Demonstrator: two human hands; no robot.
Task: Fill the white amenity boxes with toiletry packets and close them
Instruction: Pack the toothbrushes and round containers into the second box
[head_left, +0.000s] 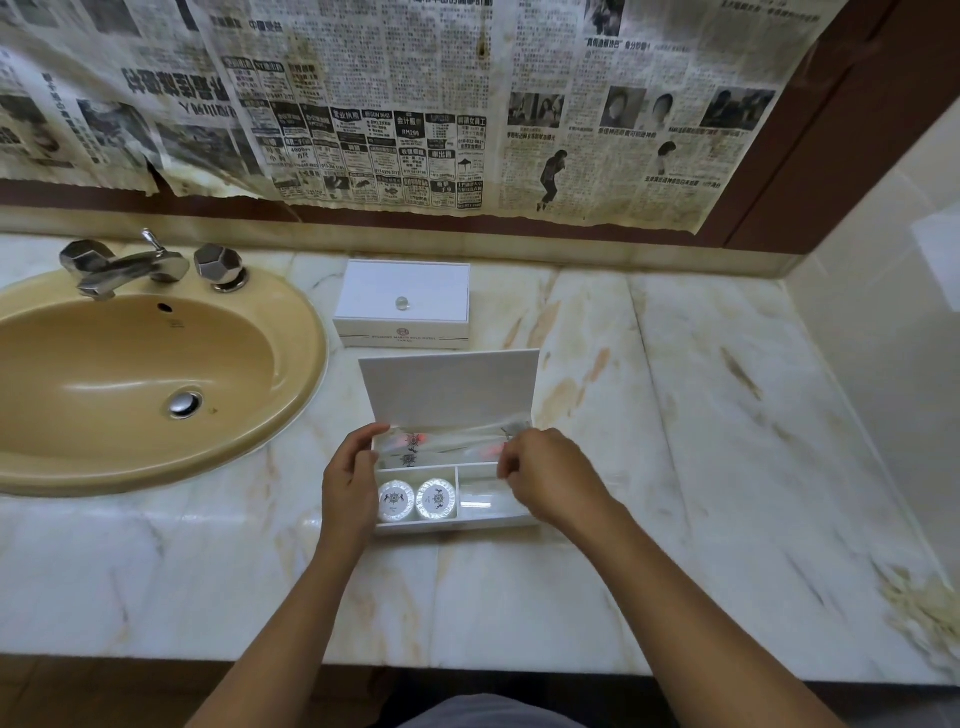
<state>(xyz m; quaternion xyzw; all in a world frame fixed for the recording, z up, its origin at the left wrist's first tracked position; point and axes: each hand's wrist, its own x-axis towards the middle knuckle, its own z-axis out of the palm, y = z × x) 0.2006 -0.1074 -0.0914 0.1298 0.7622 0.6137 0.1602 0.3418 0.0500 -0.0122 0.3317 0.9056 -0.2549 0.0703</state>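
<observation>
An open white amenity box (452, 524) sits on the marble counter, its lid (451, 387) standing up at the back. Two round wrapped soaps (417, 500) lie in its front left compartment. Clear toiletry packets (447, 444) lie across the long back compartment. My left hand (350, 478) holds the box's left wall. My right hand (545, 475) pinches the right end of a clear packet at the box's right side. A second white amenity box (402, 304) with a small knob stands shut behind the open one.
A tan sink (130, 379) with chrome taps (150, 262) fills the counter's left side. Newspaper sheets (415, 104) cover the mirror above. A wall (883, 338) bounds the counter on the right. The counter's front edge (467, 667) runs near the bottom of the view.
</observation>
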